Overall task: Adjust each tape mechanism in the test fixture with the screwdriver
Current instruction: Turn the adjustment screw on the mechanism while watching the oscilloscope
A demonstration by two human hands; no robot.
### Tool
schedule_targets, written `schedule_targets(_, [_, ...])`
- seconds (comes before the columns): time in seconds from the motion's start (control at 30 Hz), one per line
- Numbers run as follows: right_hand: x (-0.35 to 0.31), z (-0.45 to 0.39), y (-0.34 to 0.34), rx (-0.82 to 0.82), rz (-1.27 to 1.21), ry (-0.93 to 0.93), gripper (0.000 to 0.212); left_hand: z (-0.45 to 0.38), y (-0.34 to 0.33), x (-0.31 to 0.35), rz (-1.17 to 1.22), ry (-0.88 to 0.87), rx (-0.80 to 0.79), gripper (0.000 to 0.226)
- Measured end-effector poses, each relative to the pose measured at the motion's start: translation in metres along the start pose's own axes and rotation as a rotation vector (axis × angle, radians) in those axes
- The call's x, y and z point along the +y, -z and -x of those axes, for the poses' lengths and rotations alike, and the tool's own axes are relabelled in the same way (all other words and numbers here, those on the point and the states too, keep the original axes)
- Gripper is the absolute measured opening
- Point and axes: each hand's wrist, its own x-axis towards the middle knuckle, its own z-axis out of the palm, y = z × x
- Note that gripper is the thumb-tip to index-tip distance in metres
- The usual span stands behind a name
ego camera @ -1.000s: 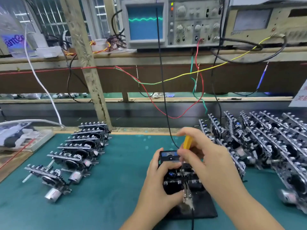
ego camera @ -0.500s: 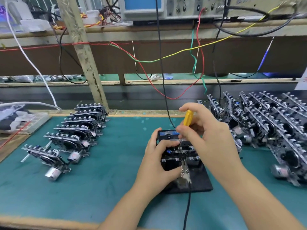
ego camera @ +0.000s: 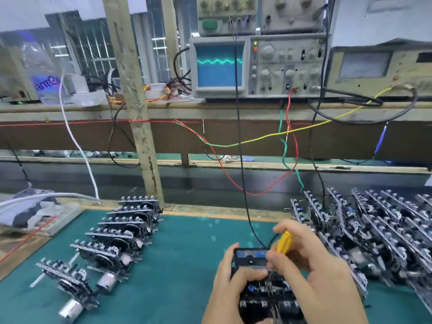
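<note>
My left hand (ego camera: 230, 279) grips the tape mechanism (ego camera: 261, 288) in its fixture between both hands, my right hand (ego camera: 311, 265) pinches the yellow screwdriver (ego camera: 284, 242) into it; looking away, the tip could slip off.

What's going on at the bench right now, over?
Left hand grips mechanism. Right hand pinches screwdriver, tip down in it. Nothing in the way.

1. Single view only: head-worn wide-angle camera, above the near edge of the desk (ego camera: 182, 265), looking forward and slightly down.
2. Close range: hands cut off by the bottom edge of frame.
3. Far field: shelf (ego camera: 210, 108) with oscilloscope (ego camera: 219, 66) sits upper centre, past the desk's far edge.
4. Wide lens bows the straight edges.
</note>
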Motion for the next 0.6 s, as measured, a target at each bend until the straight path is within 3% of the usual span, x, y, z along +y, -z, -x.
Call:
schedule_targets(0.1, [0.0,-0.001,-0.001,0.011,0.084,0.006,0.061,-0.009,0.008,0.007,0.321,0.216,-0.019,0.087])
schedule_targets(0.23, [-0.006,-0.002,-0.001,0.011,0.134,0.002,0.054,-0.019,-0.003,0.007,0.399,0.357,0.052,0.088])
schedule_targets(0.37, [-0.01,-0.004,0.0,0.036,0.097,0.006,0.037,-0.018,-0.005,0.005,0.409,0.384,0.054,0.084])
schedule_targets(0.6, [-0.008,-0.002,0.0,0.061,0.107,0.021,0.039,-0.018,-0.003,0.011,0.387,0.38,0.06,0.084])
